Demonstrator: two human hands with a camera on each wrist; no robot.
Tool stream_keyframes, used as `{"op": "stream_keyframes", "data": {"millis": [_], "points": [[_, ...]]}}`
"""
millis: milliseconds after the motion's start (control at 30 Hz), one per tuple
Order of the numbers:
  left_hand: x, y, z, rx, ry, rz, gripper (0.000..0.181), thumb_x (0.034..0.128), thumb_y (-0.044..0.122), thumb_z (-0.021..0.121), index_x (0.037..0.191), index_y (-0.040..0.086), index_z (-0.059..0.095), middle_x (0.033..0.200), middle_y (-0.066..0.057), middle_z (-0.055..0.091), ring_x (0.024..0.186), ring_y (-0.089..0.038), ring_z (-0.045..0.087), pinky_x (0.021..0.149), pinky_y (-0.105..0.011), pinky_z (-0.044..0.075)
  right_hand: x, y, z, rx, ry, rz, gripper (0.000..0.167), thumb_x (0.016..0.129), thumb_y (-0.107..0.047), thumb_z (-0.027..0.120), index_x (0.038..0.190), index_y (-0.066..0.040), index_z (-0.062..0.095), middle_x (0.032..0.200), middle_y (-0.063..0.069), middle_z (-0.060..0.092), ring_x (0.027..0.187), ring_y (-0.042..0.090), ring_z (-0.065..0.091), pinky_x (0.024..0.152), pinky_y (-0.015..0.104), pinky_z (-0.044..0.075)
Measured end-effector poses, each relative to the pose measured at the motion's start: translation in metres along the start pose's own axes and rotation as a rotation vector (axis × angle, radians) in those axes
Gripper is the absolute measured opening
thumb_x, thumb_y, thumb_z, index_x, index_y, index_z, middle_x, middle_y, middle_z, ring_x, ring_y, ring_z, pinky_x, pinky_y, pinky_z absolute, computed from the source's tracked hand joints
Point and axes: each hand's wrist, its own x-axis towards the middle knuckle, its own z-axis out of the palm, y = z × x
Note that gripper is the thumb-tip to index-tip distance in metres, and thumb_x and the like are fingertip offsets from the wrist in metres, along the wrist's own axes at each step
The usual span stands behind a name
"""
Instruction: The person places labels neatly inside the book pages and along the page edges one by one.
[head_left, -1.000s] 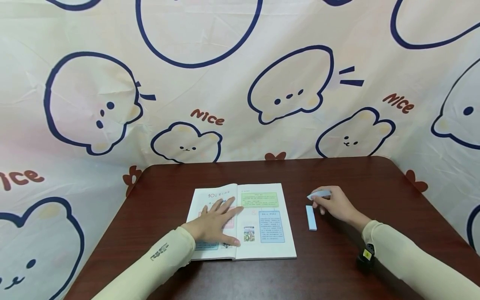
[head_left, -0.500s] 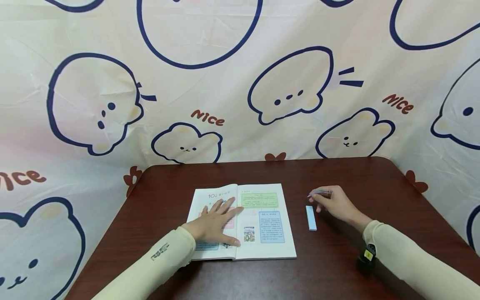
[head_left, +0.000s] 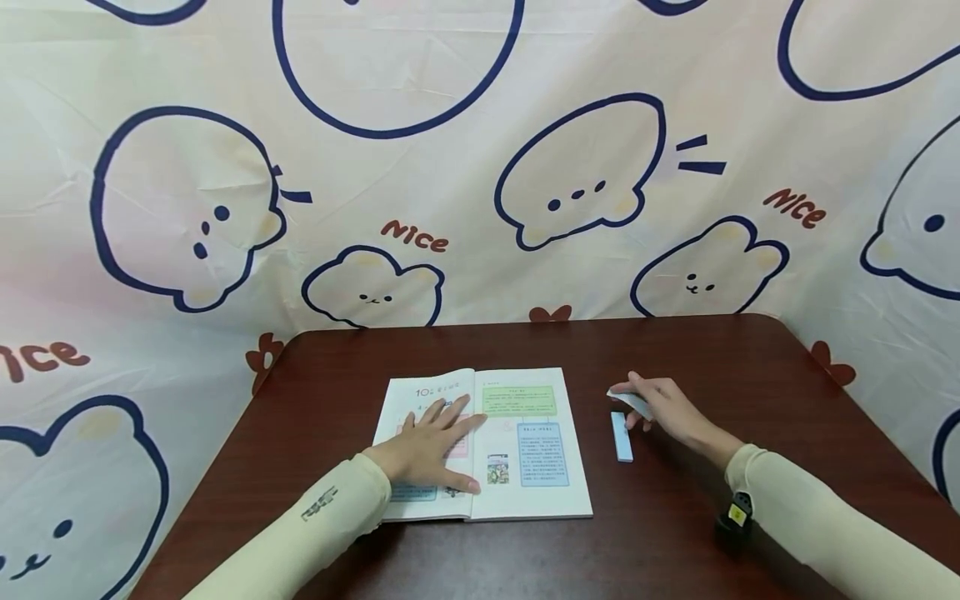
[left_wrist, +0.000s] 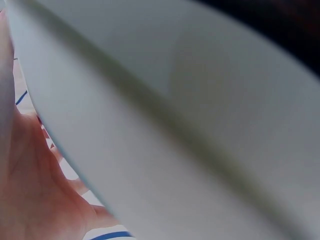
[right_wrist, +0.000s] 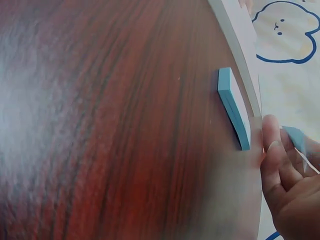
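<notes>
An open book (head_left: 536,500) lies on the table, and my left hand (head_left: 427,446) rests spread across its left page. In the left wrist view the palm (left_wrist: 35,190) shows at the left edge, beside a blurred pale surface that fills most of the picture. My right hand (head_left: 675,410) pinches a single light-blue sticky note (head_left: 634,404), which is curved and held just above the table. Right beneath it lies a slim pad of blue sticky notes (head_left: 622,437). The right wrist view shows the pad's thickness (right_wrist: 232,107), with the pinched note (right_wrist: 294,136) partly hidden behind the fingers.
The dark wooden table (head_left: 525,558) has a glossy surface. A pale cartoon-printed cloth (head_left: 465,183) hangs behind it and along the sides. A black strap with a small device (head_left: 735,517) is on the right wrist.
The sticky note, nearly edge-on half a second ago, has tilted so its face shows again. My right fingers have shifted slightly leftward, toward the pad. The left hand stays put.
</notes>
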Motion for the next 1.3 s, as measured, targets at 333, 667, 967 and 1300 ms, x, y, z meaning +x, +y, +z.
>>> {"op": "stream_keyframes", "data": {"millis": [333,667,967,1300], "points": [[0.001,-0.001,0.001,0.003,0.006,0.003,0.104,0.0716,0.085,0.064,0.159,0.045,0.024,0.173,0.004,0.005,0.158,-0.04,0.01,0.116,-0.077,0.016,-0.002,0.0,0.002,-0.047,-0.016,-0.069,0.04,0.1,-0.003,0.059,0.139,0.005,0.054,0.092,0.019,0.072,0.068,0.024,0.064,0.061,0.026,0.053],[0.0,-0.001,0.0,0.004,0.003,0.001,0.104,0.0719,0.085,0.064,0.159,0.045,0.024,0.173,0.004,0.005,0.158,-0.04,0.01,0.116,-0.077,0.016,-0.003,-0.002,0.001,-0.079,0.007,-0.106,0.02,0.101,-0.008,0.06,0.112,0.007,0.068,0.092,0.019,0.076,0.062,0.014,0.063,0.054,0.025,0.05],[0.0,-0.001,0.0,0.003,-0.002,0.001,0.104,0.0719,0.085,0.063,0.159,0.046,0.023,0.173,0.004,0.004,0.158,-0.04,0.009,0.116,-0.077,0.016,-0.005,-0.005,0.003,-0.321,0.045,-0.155,0.015,0.1,-0.005,0.061,0.107,-0.005,0.074,0.095,0.006,0.075,0.08,0.014,0.065,0.072,0.024,0.054],[-0.001,0.0,-0.001,-0.005,-0.002,-0.001,0.104,0.0716,0.085,0.064,0.159,0.046,0.023,0.173,0.005,0.004,0.158,-0.04,0.009,0.116,-0.076,0.015,-0.009,-0.011,0.011,-0.508,0.005,-0.183,0.01,0.101,-0.011,0.06,0.103,-0.016,0.069,0.091,-0.005,0.074,0.079,0.008,0.064,0.071,0.025,0.051]]}}
